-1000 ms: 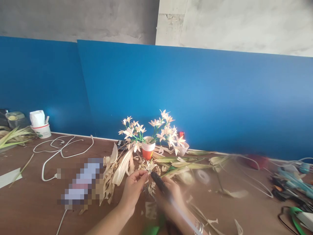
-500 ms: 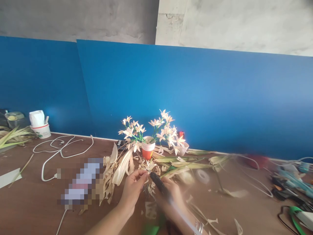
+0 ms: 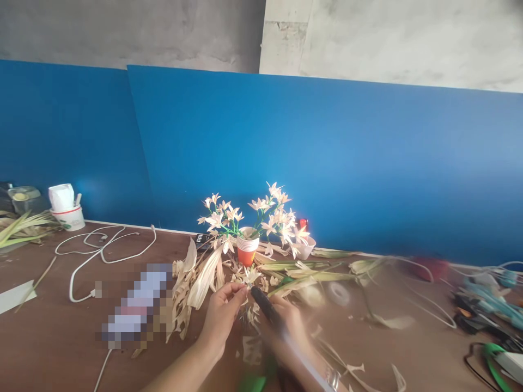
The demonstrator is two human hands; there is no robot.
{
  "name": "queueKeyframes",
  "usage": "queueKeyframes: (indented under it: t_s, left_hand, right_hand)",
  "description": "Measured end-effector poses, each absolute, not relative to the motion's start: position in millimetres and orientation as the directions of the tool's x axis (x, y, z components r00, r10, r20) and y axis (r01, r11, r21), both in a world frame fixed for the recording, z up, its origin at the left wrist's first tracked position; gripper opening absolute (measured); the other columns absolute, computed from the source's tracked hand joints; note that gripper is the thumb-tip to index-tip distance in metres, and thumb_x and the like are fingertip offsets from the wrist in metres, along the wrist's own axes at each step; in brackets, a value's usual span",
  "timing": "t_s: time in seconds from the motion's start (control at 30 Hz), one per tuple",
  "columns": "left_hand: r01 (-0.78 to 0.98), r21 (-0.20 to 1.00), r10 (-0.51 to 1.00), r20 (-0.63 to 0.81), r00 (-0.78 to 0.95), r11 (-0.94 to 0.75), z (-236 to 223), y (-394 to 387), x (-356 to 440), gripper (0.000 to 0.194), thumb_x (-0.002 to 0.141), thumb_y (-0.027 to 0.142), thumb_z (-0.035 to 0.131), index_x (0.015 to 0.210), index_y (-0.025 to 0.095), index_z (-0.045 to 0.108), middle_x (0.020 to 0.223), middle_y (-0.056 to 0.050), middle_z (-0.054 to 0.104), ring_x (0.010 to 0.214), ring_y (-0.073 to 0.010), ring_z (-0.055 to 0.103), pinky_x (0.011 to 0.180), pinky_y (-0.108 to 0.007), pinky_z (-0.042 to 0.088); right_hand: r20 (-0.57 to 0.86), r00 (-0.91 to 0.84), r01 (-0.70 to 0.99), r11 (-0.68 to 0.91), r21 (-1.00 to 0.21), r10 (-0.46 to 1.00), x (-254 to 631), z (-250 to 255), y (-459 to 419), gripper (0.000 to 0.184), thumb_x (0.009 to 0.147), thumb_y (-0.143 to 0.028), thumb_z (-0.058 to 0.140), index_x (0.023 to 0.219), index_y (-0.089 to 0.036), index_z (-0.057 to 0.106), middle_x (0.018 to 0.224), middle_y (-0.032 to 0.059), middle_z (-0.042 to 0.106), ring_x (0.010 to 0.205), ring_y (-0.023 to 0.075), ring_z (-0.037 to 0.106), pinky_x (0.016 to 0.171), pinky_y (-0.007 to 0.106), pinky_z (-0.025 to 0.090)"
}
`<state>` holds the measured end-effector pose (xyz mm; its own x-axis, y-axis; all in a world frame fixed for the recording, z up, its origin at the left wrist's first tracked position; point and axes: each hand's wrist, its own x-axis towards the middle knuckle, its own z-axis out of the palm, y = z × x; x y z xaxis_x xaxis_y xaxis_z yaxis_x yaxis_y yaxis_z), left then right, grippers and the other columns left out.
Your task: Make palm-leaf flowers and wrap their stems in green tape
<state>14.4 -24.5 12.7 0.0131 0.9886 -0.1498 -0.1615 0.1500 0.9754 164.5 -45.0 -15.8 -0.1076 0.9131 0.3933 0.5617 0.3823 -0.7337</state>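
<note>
My left hand [image 3: 223,313] is closed in a pinch on a small pale flower [image 3: 250,274], apparently of dried husk; the fingers partly cover it. My right hand [image 3: 288,321] is wrapped around a black hot glue gun [image 3: 267,310], whose tip meets the flower at the left fingertips. A whitish translucent strip trails from the tool's back end, blurred. Just behind the hands stands an orange and white stack of paper cups [image 3: 247,253], with green-stemmed cream flowers [image 3: 278,218] in it. Dried corn husks [image 3: 206,280] lie beside my left hand.
Left of the husks lies a pixelated phone-like object [image 3: 137,307] with a white cable [image 3: 81,267]. A tape roll [image 3: 339,294] and husk scraps lie to the right. Farther right is a cluttered heap of tools [image 3: 486,316]. A blue partition [image 3: 327,163] closes off the back.
</note>
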Motion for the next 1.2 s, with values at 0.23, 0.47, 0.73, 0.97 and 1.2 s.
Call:
queueKeyframes:
  t_s: [0.23,0.47,0.73,0.97,1.2]
  left_hand:
    - [-0.164,0.976,0.989,-0.147,-0.006,0.144,16.0,-25.2,14.8,0.032,0.063,0.045,0.068,0.076,0.016,0.064,0.049,0.009,0.036,0.045,-0.006,0.028,0.044,-0.018,0.022]
    - [-0.165,0.976,0.989,-0.145,-0.004,0.143,13.8,-24.4,14.9,0.03,0.062,0.044,0.068,0.074,0.017,0.063,0.048,0.009,0.036,0.045,-0.0067,0.028,0.043,-0.018,0.022]
    - [-0.157,0.978,0.99,-0.139,0.02,0.141,13.4,-24.3,13.5,0.031,0.064,0.045,0.068,0.076,0.017,0.064,0.046,0.01,0.033,0.045,-0.0064,0.027,0.045,-0.018,0.022]
    - [-0.174,0.984,0.998,-0.022,0.067,0.033,13.0,-22.4,11.3,0.025,0.065,0.041,0.069,0.072,0.018,0.064,0.062,0.004,0.048,0.049,-0.0074,0.036,0.047,-0.019,0.027]
    - [0.112,0.976,0.893,0.122,0.434,-0.188,21.8,-18.2,-2.8,0.016,0.073,0.033,0.062,0.065,0.021,0.068,0.064,0.0,0.058,0.06,-0.0149,0.051,0.061,-0.023,0.038]
  right_hand:
    - [0.402,-0.128,0.585,0.396,-0.708,0.907,164.3,-12.0,-45.7,0.022,0.074,-0.011,0.05,0.053,-0.015,0.053,0.062,0.0003,0.051,0.052,0.0097,0.049,0.048,0.019,0.035]
    - [0.383,-0.148,0.59,0.392,-0.706,0.912,163.8,-7.8,-48.2,0.023,0.075,-0.012,0.048,0.053,-0.016,0.052,0.062,0.0003,0.05,0.051,0.0101,0.049,0.047,0.019,0.034]
    - [0.37,-0.136,0.575,0.378,-0.725,0.919,165.4,-10.7,-46.9,0.02,0.072,-0.012,0.051,0.052,-0.016,0.049,0.062,-0.0005,0.049,0.052,0.0098,0.048,0.047,0.02,0.034]
    - [0.152,-0.098,0.351,0.177,-0.919,0.984,168.2,-4.5,-44.9,0.018,0.075,-0.025,0.055,0.059,-0.016,0.055,0.056,-0.0012,0.053,0.05,0.011,0.047,0.047,0.022,0.037]
    - [-0.067,-0.176,0.229,-0.026,-0.973,0.982,203.9,43.2,-49.5,0.018,0.074,-0.033,0.058,0.064,-0.018,0.059,0.054,-0.0025,0.056,0.05,0.0122,0.051,0.05,0.024,0.04]
